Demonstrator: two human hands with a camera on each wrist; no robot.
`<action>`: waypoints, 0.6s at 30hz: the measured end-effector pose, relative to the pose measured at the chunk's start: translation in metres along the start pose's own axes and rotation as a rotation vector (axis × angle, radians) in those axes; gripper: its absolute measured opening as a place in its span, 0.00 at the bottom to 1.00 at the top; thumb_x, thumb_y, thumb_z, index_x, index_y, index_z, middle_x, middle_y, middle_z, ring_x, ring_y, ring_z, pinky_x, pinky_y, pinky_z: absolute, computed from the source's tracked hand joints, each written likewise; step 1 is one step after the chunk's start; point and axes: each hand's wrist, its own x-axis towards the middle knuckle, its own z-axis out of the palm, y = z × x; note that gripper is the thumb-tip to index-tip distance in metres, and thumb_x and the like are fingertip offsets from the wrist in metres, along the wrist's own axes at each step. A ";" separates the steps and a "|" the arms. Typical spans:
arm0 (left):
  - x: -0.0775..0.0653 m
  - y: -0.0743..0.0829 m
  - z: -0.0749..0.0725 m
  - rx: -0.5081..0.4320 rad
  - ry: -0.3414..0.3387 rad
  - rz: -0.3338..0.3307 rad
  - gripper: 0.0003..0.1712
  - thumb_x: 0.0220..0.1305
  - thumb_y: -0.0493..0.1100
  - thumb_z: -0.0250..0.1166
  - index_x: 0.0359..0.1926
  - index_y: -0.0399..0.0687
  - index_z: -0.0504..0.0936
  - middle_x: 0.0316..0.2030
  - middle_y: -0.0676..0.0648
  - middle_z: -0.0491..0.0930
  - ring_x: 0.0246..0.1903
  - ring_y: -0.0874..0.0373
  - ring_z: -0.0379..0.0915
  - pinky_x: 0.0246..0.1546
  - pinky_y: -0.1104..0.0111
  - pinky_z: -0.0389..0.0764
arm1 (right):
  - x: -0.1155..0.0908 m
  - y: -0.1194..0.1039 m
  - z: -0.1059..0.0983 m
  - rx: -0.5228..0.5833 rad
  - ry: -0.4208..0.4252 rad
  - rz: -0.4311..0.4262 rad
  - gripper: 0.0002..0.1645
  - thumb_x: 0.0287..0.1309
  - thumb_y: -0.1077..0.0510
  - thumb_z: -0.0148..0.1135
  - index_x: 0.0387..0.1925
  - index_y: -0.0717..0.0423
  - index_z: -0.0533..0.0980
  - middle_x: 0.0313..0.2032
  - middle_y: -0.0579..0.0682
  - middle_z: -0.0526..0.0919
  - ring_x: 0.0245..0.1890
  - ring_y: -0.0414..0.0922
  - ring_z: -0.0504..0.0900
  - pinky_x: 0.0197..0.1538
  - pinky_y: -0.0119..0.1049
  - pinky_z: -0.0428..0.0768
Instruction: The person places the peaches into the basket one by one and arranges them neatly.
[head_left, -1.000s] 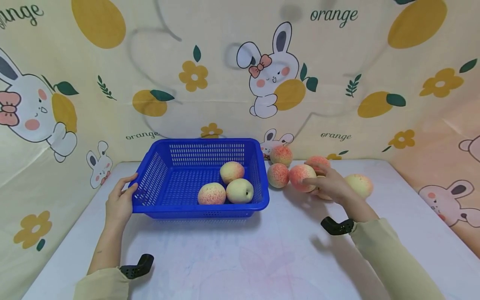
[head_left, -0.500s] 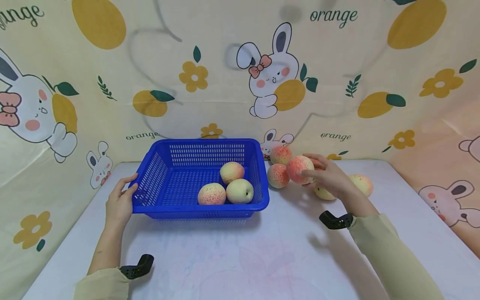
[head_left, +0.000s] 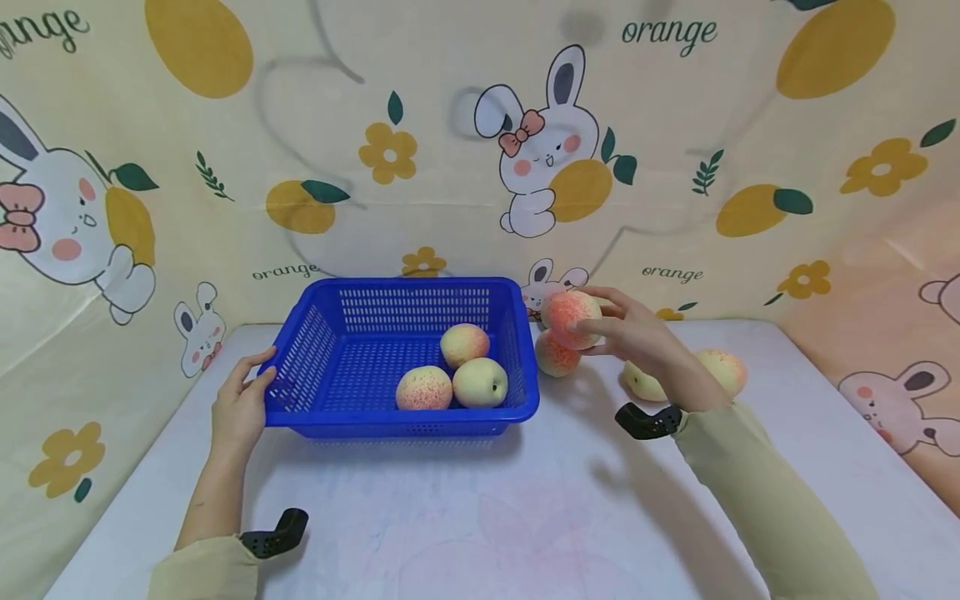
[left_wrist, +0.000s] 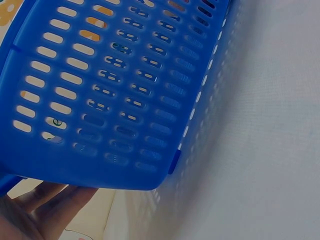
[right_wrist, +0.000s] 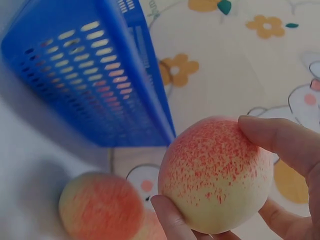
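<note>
So, at the left of the frame, the left hand (head_left: 238, 407) grips the edge of the blue basket (head_left: 397, 422), maybe to keep it still. In the middle, the basket's sides should stop three peaches (head_left: 480, 383) rolling away. Just right of that, the right hand (head_left: 637, 333) has its fingers hugging a speckled peach (head_left: 575, 320), likely so it won't drop. Two pale peaches (head_left: 723, 372) sit farther right on the desk (head_left: 420, 508).

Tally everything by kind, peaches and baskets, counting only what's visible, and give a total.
Peaches: 8 (3 in the basket, 1 in the right hand, 4 others outside)
Baskets: 1
Total: 9
The right hand may hide more.
</note>
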 end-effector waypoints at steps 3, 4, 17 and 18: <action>0.000 0.000 0.000 -0.019 -0.005 0.001 0.26 0.74 0.54 0.42 0.69 0.57 0.64 0.64 0.32 0.68 0.58 0.34 0.69 0.52 0.52 0.71 | 0.004 -0.008 0.007 0.009 -0.004 0.002 0.42 0.60 0.55 0.63 0.71 0.48 0.55 0.67 0.60 0.61 0.62 0.58 0.66 0.55 0.53 0.75; 0.000 0.000 0.000 -0.023 -0.005 0.002 0.26 0.74 0.54 0.43 0.69 0.57 0.64 0.64 0.32 0.68 0.59 0.34 0.69 0.53 0.51 0.70 | 0.006 -0.010 0.009 0.011 -0.002 0.003 0.42 0.60 0.55 0.63 0.71 0.48 0.55 0.66 0.60 0.61 0.62 0.58 0.66 0.56 0.54 0.74; 0.001 0.000 0.000 -0.009 0.018 0.002 0.25 0.74 0.53 0.44 0.68 0.56 0.66 0.63 0.34 0.69 0.59 0.36 0.70 0.47 0.60 0.70 | 0.030 -0.035 0.039 -0.014 -0.011 -0.008 0.42 0.58 0.53 0.65 0.70 0.45 0.57 0.67 0.59 0.60 0.60 0.57 0.71 0.54 0.53 0.76; 0.001 0.000 0.000 -0.010 0.018 0.001 0.25 0.74 0.53 0.44 0.68 0.57 0.66 0.63 0.34 0.69 0.58 0.36 0.70 0.46 0.60 0.70 | 0.032 -0.036 0.042 -0.013 -0.013 -0.007 0.41 0.58 0.53 0.65 0.70 0.45 0.58 0.67 0.59 0.59 0.60 0.56 0.72 0.53 0.52 0.77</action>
